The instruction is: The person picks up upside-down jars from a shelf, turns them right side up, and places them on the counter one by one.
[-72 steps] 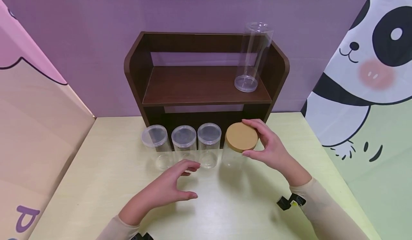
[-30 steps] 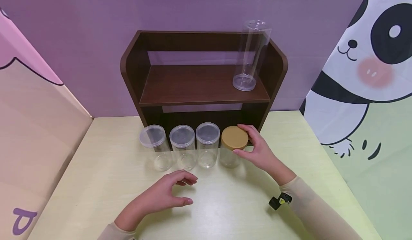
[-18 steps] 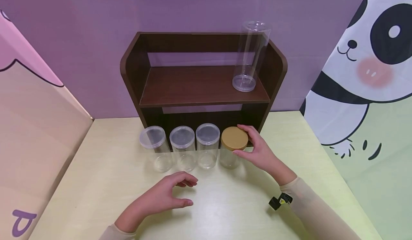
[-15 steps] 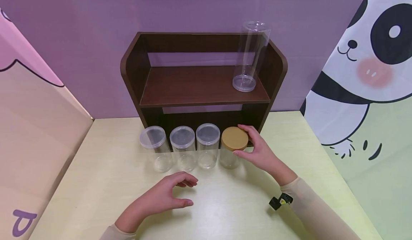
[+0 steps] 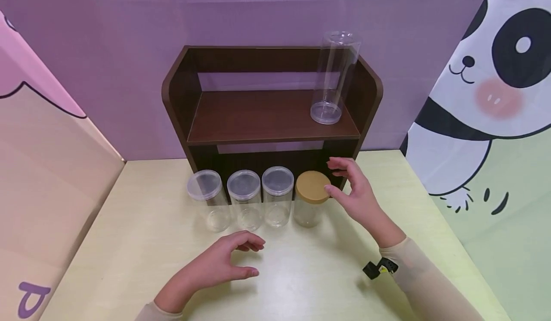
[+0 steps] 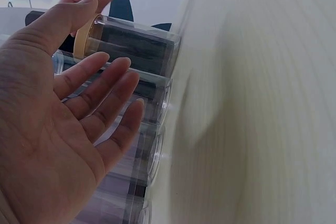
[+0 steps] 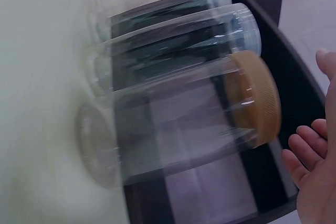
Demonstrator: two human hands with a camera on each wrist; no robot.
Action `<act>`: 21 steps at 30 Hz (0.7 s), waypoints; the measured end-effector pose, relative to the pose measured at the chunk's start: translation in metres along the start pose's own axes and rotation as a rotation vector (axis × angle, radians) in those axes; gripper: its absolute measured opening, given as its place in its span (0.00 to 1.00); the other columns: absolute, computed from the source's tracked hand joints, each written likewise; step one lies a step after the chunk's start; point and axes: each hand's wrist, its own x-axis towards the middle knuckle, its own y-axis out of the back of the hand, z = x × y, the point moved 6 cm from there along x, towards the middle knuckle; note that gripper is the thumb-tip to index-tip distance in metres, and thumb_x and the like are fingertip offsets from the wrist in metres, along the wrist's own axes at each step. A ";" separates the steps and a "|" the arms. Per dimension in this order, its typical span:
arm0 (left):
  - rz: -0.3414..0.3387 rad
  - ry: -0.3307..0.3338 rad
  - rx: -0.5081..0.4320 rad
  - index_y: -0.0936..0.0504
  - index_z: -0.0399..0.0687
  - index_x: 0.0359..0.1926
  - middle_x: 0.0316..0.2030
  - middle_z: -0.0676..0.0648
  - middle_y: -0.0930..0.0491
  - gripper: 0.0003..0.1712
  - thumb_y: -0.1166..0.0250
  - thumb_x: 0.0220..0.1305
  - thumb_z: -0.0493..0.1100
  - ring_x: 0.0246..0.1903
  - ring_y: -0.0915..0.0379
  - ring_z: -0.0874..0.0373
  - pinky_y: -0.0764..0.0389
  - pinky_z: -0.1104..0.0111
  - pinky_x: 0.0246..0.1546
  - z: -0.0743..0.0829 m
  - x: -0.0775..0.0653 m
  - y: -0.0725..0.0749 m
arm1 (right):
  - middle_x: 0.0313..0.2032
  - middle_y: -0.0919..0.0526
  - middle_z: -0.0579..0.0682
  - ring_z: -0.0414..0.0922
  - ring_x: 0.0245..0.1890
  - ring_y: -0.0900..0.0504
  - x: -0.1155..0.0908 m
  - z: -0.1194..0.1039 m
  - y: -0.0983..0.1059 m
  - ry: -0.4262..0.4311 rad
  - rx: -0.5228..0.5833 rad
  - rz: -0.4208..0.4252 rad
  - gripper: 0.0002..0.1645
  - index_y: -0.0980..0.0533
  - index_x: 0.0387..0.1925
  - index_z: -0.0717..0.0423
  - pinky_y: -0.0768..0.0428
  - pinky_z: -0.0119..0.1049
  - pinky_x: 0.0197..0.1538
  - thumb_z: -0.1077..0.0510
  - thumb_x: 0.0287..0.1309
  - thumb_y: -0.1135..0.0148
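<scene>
A clear plastic jar with a tan lid point(image 5: 313, 187) stands upright on the table at the right end of a row. My right hand point(image 5: 359, 196) is just to the right of that lid, fingers spread and lifted off it; the thumb tip is close to the lid's edge. In the right wrist view a gap shows between the jar point(image 7: 178, 119) and the fingers point(image 7: 307, 150). Left of it stand three clear jars with translucent lids point(image 5: 205, 184). My left hand point(image 5: 215, 261) hovers in front of them, fingers relaxed and holding nothing.
Behind the row stands a dark brown two-tier shelf point(image 5: 258, 115). On its upper board, at the right, is a tall clear cylinder point(image 5: 333, 77). A purple backdrop point(image 5: 107, 62) and a panda-printed panel point(image 5: 486, 134) border the pale table point(image 5: 301, 282).
My right hand first moved the tan-lidded jar left, beside the others, and set it down. It has since let go and drawn off to the right. The left hand barely moved.
</scene>
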 end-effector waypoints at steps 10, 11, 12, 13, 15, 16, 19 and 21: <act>0.008 -0.014 0.011 0.17 0.51 0.65 0.57 0.49 0.13 0.29 0.19 0.69 0.52 0.57 0.16 0.48 0.17 0.55 0.66 0.002 0.000 0.000 | 0.57 0.19 0.66 0.51 0.60 0.19 0.011 -0.019 0.024 0.057 -0.020 0.160 0.27 0.24 0.64 0.72 0.19 0.32 0.65 0.77 0.64 0.29; 0.008 -0.014 0.011 0.17 0.51 0.65 0.57 0.49 0.13 0.29 0.19 0.69 0.52 0.57 0.16 0.48 0.17 0.55 0.66 0.002 0.000 0.000 | 0.56 0.19 0.65 0.50 0.59 0.19 0.012 -0.020 0.028 0.056 -0.027 0.190 0.26 0.24 0.62 0.73 0.19 0.33 0.64 0.77 0.65 0.29; 0.006 -0.013 0.011 0.17 0.51 0.65 0.57 0.49 0.13 0.29 0.19 0.69 0.52 0.57 0.16 0.48 0.17 0.55 0.66 0.002 0.000 0.000 | 0.54 0.18 0.65 0.49 0.57 0.19 0.013 -0.021 0.032 0.051 -0.038 0.222 0.24 0.24 0.61 0.73 0.18 0.33 0.63 0.77 0.66 0.29; 0.005 -0.012 0.011 0.17 0.51 0.65 0.57 0.49 0.13 0.29 0.19 0.69 0.52 0.57 0.16 0.48 0.18 0.55 0.66 0.002 0.000 0.000 | 0.54 0.18 0.64 0.48 0.56 0.18 0.015 -0.022 0.036 0.044 -0.055 0.256 0.22 0.23 0.60 0.73 0.18 0.32 0.62 0.76 0.67 0.30; 0.003 -0.009 0.012 0.17 0.51 0.65 0.57 0.49 0.13 0.29 0.19 0.69 0.52 0.57 0.16 0.48 0.18 0.54 0.66 0.002 0.000 0.001 | 0.52 0.17 0.62 0.47 0.54 0.18 0.018 -0.023 0.046 0.031 -0.099 0.332 0.20 0.23 0.58 0.73 0.17 0.31 0.60 0.74 0.68 0.29; 0.002 -0.008 0.012 0.17 0.51 0.65 0.57 0.49 0.13 0.29 0.19 0.69 0.52 0.57 0.16 0.48 0.18 0.54 0.66 0.003 0.000 0.001 | 0.51 0.17 0.62 0.47 0.53 0.18 0.020 -0.023 0.050 0.023 -0.115 0.366 0.19 0.23 0.58 0.73 0.17 0.31 0.60 0.73 0.69 0.29; 0.000 -0.004 0.014 0.17 0.51 0.65 0.57 0.49 0.13 0.29 0.19 0.69 0.52 0.57 0.16 0.47 0.18 0.54 0.66 0.003 0.001 0.001 | 0.53 0.18 0.62 0.45 0.53 0.18 0.026 -0.021 0.060 -0.003 -0.165 0.446 0.20 0.24 0.58 0.72 0.17 0.30 0.58 0.69 0.70 0.28; -0.001 -0.003 0.014 0.17 0.51 0.65 0.57 0.49 0.13 0.29 0.19 0.69 0.52 0.57 0.16 0.47 0.18 0.54 0.66 0.003 0.001 0.001 | 0.55 0.19 0.61 0.43 0.54 0.19 0.030 -0.017 0.064 -0.026 -0.181 0.470 0.22 0.25 0.60 0.71 0.16 0.33 0.59 0.67 0.71 0.27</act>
